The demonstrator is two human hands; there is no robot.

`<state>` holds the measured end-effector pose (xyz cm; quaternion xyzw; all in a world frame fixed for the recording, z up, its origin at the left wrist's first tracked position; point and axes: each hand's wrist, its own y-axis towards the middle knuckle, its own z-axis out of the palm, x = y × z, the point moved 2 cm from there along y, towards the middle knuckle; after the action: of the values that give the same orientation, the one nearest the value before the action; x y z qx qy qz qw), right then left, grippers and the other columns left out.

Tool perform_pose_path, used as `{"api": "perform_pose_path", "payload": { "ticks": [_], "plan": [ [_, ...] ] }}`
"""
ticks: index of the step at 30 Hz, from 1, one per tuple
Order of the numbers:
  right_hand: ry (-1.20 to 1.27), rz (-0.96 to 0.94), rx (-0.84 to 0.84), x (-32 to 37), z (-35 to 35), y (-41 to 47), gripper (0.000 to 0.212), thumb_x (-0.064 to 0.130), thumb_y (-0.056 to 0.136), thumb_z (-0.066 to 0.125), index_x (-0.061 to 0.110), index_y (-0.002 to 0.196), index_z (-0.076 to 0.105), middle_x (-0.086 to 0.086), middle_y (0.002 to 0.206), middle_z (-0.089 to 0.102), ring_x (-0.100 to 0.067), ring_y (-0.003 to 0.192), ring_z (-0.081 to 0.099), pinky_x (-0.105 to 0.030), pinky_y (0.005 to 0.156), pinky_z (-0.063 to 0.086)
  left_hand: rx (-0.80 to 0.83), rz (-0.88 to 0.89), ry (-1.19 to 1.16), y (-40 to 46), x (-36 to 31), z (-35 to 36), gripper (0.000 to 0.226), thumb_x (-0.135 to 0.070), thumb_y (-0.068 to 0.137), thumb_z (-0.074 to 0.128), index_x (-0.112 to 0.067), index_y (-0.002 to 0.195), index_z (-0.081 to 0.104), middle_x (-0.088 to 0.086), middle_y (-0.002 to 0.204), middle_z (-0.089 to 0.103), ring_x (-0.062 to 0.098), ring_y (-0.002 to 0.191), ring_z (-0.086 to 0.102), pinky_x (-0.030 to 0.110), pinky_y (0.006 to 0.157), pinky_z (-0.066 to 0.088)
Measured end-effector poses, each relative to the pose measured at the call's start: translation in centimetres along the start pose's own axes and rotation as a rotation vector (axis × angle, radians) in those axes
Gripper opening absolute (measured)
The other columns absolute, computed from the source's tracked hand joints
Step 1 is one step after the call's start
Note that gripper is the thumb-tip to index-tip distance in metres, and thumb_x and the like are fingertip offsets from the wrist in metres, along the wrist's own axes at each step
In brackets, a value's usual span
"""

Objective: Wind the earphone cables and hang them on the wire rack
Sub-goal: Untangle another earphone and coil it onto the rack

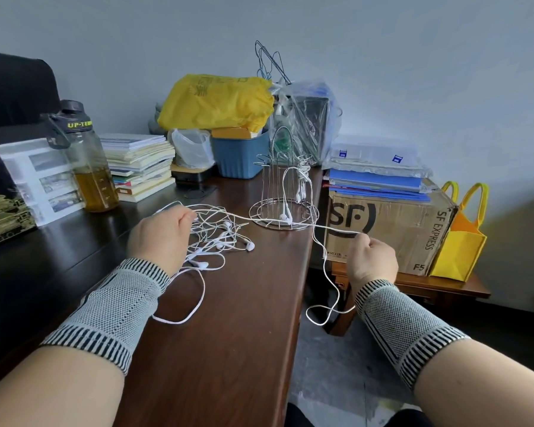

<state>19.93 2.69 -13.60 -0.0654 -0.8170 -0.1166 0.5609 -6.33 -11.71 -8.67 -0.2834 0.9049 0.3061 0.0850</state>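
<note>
At the far left a black box with a gold temple print (3, 214) sits at the edge of the dark wooden tabletop (228, 334); beside it stands a clear water bottle (87, 161) with amber liquid in its lower part, and behind that a stack of books (139, 164); further along come a blue tub (239, 157) and a yellow plastic bag (216, 101) heaped above it.

The left hand (159, 237) hovers low over the tabletop, its grip pinched on a white earphone cable (278, 221) at the fingertips; just to its right lies a tangled heap of earphones (219, 238), cords looped over one another, with one long loop trailing back toward the wrist; both wrists wear grey knitted bands with black-striped edges.

From the left hand the cable runs taut across to the right hand (372, 257), passing in front of the wire rack (282, 192); the rack stands upright near the tabletop's right edge, and a wound set of earphones already hangs on its right side, buds dangling.

The right hand is held out past the tabletop edge, fingers curled, its grip closed on the cable; the slack drops below it in a loose loop; behind it a cardboard SF Express box (392, 232) rests on a low wooden stand, blue folders on top, a yellow tote bag (460, 241) at its right.
</note>
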Motion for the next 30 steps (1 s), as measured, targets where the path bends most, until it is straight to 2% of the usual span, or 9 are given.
{"api": "perform_pose_path", "payload": {
  "ticks": [3,6,9,12,15,19,25,28,30],
  "plan": [
    [-0.07,0.012,0.028,-0.2,0.0,0.2,0.034,0.025,0.094,0.037,0.008,0.072,0.058,-0.009,0.075,0.059,-0.025,0.072,0.054,-0.03,0.071,0.043,-0.017,0.018,-0.019,0.0,-0.1,-0.1,0.037,-0.036,0.104,0.035,-0.023,0.118,0.066,0.008,0.109,0.071,0.033,0.098,0.062,0.039,0.083,0.044],
    [-0.17,-0.079,0.1,0.2,0.5,-0.4,0.03,0.029,0.09,0.045,0.016,0.11,0.062,-0.008,0.114,0.06,-0.025,0.1,0.057,-0.036,0.093,0.046,-0.031,0.113,-0.077,-0.3,-1.0,-0.3,0.033,-0.036,0.102,0.042,-0.023,0.114,0.07,0.007,0.103,0.073,0.032,0.095,0.063,0.036,0.077,0.045],
    [-0.167,-0.408,0.215,2.1,1.4,-2.7,0.042,0.021,0.087,0.053,0.018,0.129,0.055,-0.003,0.131,0.054,-0.02,0.122,0.048,-0.035,0.105,0.037,-0.024,0.234,-0.126,-0.9,-3.0,-0.4,0.029,-0.038,0.1,0.048,-0.026,0.108,0.072,0.001,0.096,0.074,0.026,0.09,0.065,0.031,0.075,0.045],
    [-0.034,-0.678,0.419,4.5,2.6,-5.7,0.05,0.014,0.086,0.058,0.016,0.135,0.05,-0.001,0.133,0.056,-0.015,0.125,0.049,-0.031,0.109,0.036,0.017,0.341,-0.161,-1.4,-4.3,-0.2,0.025,-0.039,0.098,0.051,-0.028,0.105,0.073,-0.003,0.092,0.074,0.023,0.09,0.066,0.032,0.076,0.047],
    [0.022,-0.707,0.578,5.6,3.8,-7.1,0.042,0.011,0.088,0.059,0.015,0.13,0.058,0.0,0.112,0.068,-0.012,0.106,0.063,-0.027,0.102,0.044,0.051,0.374,-0.174,-1.6,-4.5,-0.1,0.023,-0.038,0.097,0.053,-0.028,0.103,0.073,-0.002,0.093,0.075,0.025,0.092,0.066,0.035,0.079,0.049],
    [0.023,-0.706,0.524,5.7,4.1,-6.8,0.017,0.016,0.091,0.057,0.01,0.083,0.072,0.009,0.057,0.057,-0.014,0.061,0.057,-0.035,0.069,0.052,0.118,0.338,-0.183,-1.5,-4.2,0.1,0.022,-0.037,0.097,0.054,-0.028,0.1,0.073,-0.002,0.09,0.074,0.022,0.091,0.064,0.032,0.078,0.045],
    [0.148,-0.455,0.331,5.4,2.1,-4.4,0.029,0.024,0.093,0.054,0.013,0.072,0.071,-0.01,0.074,0.071,-0.021,0.067,0.062,-0.024,0.064,0.05,0.147,0.271,-0.208,-1.2,-3.8,0.3,0.024,-0.037,0.099,0.049,-0.028,0.098,0.071,-0.009,0.091,0.068,0.015,0.088,0.06,0.03,0.078,0.045],
    [0.158,-0.405,0.229,5.2,1.1,-2.8,0.044,0.029,0.093,0.053,-0.005,0.067,0.064,-0.011,0.053,0.055,-0.019,0.05,0.046,-0.025,0.053,0.04,0.11,0.218,-0.253,-0.9,-3.9,0.4,0.019,-0.033,0.097,0.053,-0.029,0.097,0.071,-0.011,0.094,0.065,0.013,0.086,0.059,0.031,0.08,0.049],
    [0.126,-0.405,0.179,5.1,0.8,-1.8,0.047,0.031,0.092,0.054,-0.003,0.06,0.057,-0.005,0.05,0.045,-0.015,0.049,0.04,-0.027,0.054,0.037,0.12,0.164,-0.291,-0.6,-4.4,0.6,0.017,-0.033,0.096,0.055,-0.029,0.1,0.071,-0.011,0.098,0.065,0.012,0.09,0.06,0.031,0.084,0.048]
  ]
}}
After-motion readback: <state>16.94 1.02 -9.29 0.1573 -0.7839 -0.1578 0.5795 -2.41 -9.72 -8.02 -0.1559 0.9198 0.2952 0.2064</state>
